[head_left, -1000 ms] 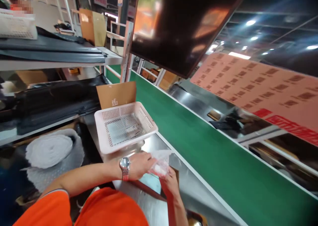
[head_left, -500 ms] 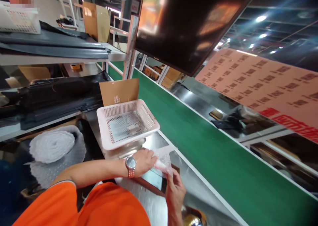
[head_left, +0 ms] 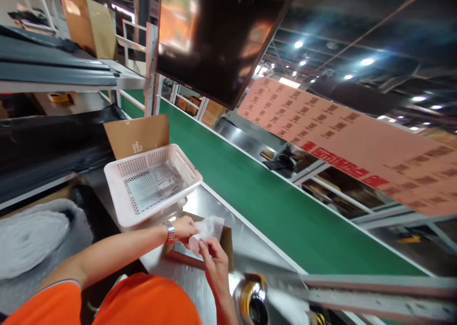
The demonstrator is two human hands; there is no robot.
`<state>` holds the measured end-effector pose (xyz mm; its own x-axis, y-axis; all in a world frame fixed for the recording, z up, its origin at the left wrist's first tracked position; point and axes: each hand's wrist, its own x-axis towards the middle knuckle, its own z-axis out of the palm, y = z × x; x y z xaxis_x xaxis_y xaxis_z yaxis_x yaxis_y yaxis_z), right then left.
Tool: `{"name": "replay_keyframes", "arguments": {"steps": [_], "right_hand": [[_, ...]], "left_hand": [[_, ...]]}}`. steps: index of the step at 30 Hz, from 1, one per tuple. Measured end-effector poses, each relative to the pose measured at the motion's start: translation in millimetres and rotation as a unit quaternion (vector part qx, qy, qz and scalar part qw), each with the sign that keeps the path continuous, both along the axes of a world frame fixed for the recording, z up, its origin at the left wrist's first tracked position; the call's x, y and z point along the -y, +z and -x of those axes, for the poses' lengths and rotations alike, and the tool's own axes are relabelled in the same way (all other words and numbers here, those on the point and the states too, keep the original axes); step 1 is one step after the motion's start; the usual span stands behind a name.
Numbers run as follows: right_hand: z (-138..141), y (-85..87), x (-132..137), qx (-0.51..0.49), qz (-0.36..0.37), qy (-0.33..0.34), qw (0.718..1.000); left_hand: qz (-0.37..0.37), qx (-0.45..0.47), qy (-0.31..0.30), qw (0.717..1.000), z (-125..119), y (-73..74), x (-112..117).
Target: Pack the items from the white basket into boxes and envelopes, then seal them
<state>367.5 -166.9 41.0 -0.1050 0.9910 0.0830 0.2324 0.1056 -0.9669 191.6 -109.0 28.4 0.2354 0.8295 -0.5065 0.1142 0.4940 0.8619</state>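
Bubble wrap [head_left: 210, 227] is bunched around a small pale item between my two hands, above an open cardboard box [head_left: 226, 249] on the metal table. My left hand [head_left: 183, 227], with a watch at the wrist, closes on the wrap's left side. My right hand [head_left: 215, 258] pinches its near right edge, thumb and fingers together. What the wrap encloses is mostly hidden. Just beyond my left forearm stands a white perforated basket [head_left: 123, 211] with a small labelled packet [head_left: 167, 186] inside.
A roll of bubble wrap [head_left: 28, 239] lies at my left. Shiny tape rolls [head_left: 252, 299] sit near my right forearm. A green conveyor [head_left: 250, 206] runs diagonally beyond the table. A screen [head_left: 214, 44] hangs overhead, and a metal rail [head_left: 374, 291] crosses at lower right.
My view has swung to the right, so the basket and box appear farther left. The wrapped item is turned and gathered more compactly, and my hands are closer together over the box.
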Motion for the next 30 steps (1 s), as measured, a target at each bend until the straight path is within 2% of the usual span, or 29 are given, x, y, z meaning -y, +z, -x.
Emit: {"name": "replay_keyframes", "arguments": {"steps": [3, 5, 8, 11, 14, 17, 20, 24, 27, 30], "right_hand": [[-8, 2.7, -5, -0.075, 0.073, -0.049, 0.993], [-15, 3.8, -11, -0.124, 0.099, -0.093, 0.983], [-26, 6.3, -18, -0.199, 0.122, -0.141, 0.962], [-35, 9.4, -22, -0.226, 0.133, -0.154, 0.953], [-42, 12.0, -23, -0.171, 0.1, -0.137, 0.971], [-53, 14.2, -25, -0.084, 0.075, -0.088, 0.99], [-69, 15.5, -27, -0.043, 0.071, -0.067, 0.994], [-95, 11.0, -23, 0.027, 0.014, -0.067, 0.997], [-108, 0.4, -15, 0.141, -0.029, -0.028, 0.989], [-114, -12.0, -4, 0.269, -0.034, 0.029, 0.962]], "left_hand": [[-0.056, -0.107, -0.049, 0.991, 2, 11.7, -2], [-0.121, -0.16, -0.052, 0.978, 5, 24.1, -6], [-0.195, -0.204, -0.057, 0.958, 6, 41.0, -14], [-0.24, -0.238, -0.112, 0.934, 0, 52.3, -19], [-0.258, -0.245, -0.135, 0.925, -10, 59.3, -23], [-0.247, -0.232, -0.138, 0.931, -20, 62.6, -26], [-0.202, -0.205, -0.161, 0.944, -32, 62.1, -30], [-0.164, -0.17, -0.205, 0.95, -54, 56.0, -36], [-0.201, -0.185, -0.242, 0.931, -71, 46.5, -40], [-0.253, -0.21, -0.301, 0.895, -79, 33.9, -37]]}}
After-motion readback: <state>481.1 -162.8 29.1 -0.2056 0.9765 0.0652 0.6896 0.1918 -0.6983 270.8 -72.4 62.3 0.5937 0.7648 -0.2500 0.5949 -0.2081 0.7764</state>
